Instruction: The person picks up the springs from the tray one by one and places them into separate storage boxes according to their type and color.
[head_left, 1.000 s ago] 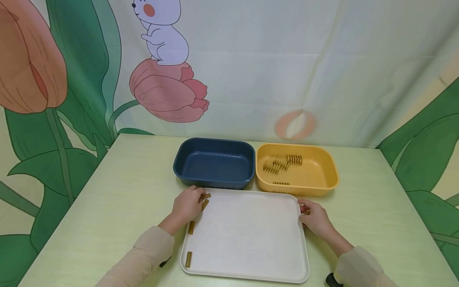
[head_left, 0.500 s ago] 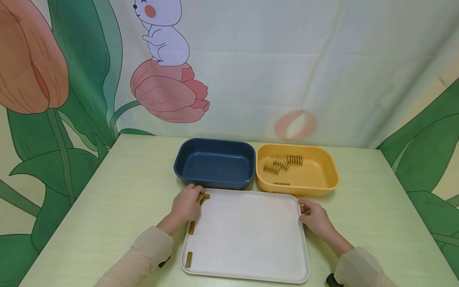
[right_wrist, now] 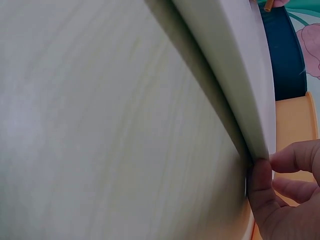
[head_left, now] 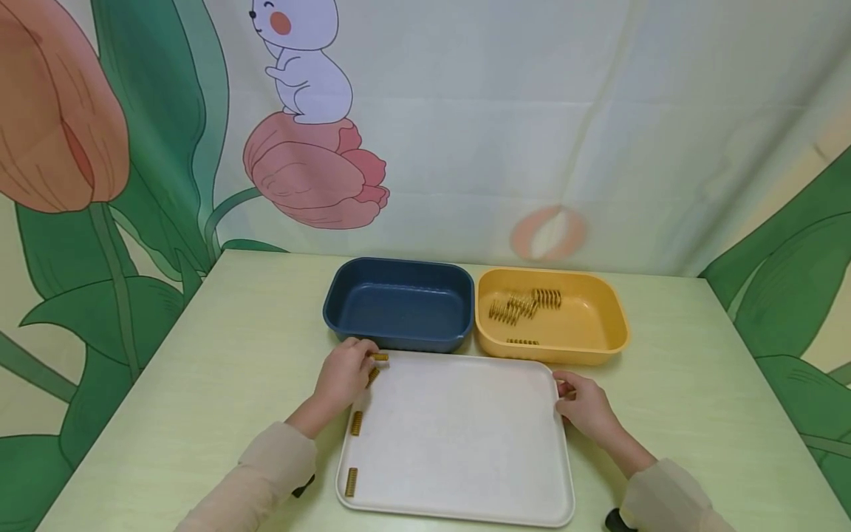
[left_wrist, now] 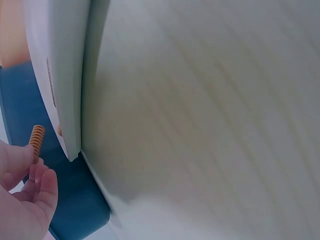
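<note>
Left hand (head_left: 342, 375) kinda hides the gold metal coil spring (head_left: 381, 357) it's pinching, far-left corner of the white rectangular tray (head_left: 465, 443); right hand (head_left: 586, 404) pinches its right rim.

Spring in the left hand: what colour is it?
Orange-gold; the spring shows best in the left wrist view.

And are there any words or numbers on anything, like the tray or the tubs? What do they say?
No words, labels, brands, numbers or signs can be read anywhere.
The white tray, blue tub, yellow tub and springs show none.
The backdrop has only pictures, like flowers and a white animal.
</note>
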Demonstrator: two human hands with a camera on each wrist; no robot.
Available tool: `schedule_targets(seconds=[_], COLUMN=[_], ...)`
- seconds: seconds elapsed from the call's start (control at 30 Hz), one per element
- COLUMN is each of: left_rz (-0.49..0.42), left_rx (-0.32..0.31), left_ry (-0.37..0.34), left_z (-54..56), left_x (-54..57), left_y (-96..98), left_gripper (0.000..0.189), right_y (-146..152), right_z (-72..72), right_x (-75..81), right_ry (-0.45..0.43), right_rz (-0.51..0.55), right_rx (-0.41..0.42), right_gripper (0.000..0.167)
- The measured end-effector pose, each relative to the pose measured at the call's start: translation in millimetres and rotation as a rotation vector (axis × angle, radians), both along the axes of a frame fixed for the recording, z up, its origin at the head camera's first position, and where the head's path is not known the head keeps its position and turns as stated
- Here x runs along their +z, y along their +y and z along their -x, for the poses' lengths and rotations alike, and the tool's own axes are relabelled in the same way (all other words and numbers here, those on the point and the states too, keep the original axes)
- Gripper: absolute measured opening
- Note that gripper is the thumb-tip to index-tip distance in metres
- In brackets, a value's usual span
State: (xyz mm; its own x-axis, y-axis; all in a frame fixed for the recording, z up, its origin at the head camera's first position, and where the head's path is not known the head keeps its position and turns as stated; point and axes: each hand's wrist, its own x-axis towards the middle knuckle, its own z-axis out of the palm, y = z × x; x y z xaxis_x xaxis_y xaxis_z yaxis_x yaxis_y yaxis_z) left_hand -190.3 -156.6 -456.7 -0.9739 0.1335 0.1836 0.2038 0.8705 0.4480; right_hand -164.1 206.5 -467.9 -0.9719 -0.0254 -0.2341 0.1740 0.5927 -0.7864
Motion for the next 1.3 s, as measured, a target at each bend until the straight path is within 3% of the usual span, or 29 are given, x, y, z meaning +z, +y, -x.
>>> schedule_targets(seconds=[0.33,0.87,1.3], left_rz=[-0.087,-0.133,-0.181], left_rx=[0.002,0.008,0.008], left_ry=[0.012,0.016,0.058], left_z=[-2.7,-3.4,-2.2], left_x=[6.4,11.0,12.4], left_y=[0.9,2.3,4.8], left_gripper=[0.01,0.012,0.015], right_y=[0,2,2], right_z=[-0.4,0.7,1.7], right_x=[-0.5,-3.7,-3.3], right_ry=[-0.007,0.001,0.003], right_rz=[-0.001,0.009,0.002], right_rx=[0.0,0.008,0.014], right_gripper=[0.047,0.049,0.048])
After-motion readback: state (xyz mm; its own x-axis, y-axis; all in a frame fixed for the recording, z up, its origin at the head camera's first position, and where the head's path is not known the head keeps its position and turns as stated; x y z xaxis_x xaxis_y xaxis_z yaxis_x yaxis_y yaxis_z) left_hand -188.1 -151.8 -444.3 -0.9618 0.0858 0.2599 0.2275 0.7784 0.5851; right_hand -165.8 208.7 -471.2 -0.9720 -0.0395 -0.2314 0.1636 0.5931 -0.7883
